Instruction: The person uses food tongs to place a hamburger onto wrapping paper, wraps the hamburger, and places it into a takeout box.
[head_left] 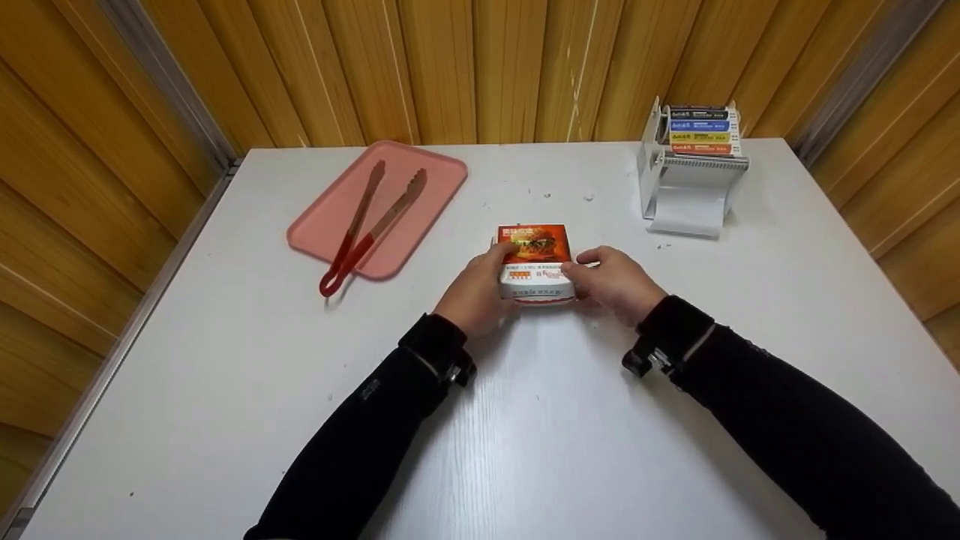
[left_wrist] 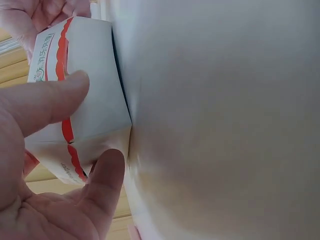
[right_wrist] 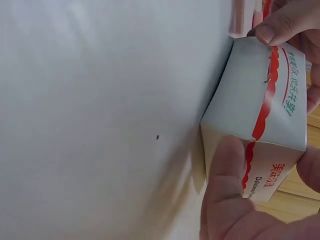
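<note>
A closed cardboard burger box (head_left: pixel 536 281) with a burger picture on its orange-red lid sits on the white table, in the middle of the head view. My left hand (head_left: pixel 480 289) grips its left side, thumb at the lid's edge. On the opposite side my right hand (head_left: pixel 616 281) holds the box, thumb on the near right corner of the lid. The left wrist view has a digit across the white front wall (left_wrist: pixel 97 107) and another at the side. In the right wrist view, a right finger (right_wrist: pixel 227 170) lies along the side wall, by the red scalloped seam.
Back left, a pink tray (head_left: pixel 304 229) carries metal tongs (head_left: pixel 364 244) with red handles, which overhang its near edge. A white dispenser (head_left: pixel 649 176) with several coloured label rolls stands back right, a paper strip hanging down its front. Wooden panels (head_left: pixel 510 71) wall the table's back.
</note>
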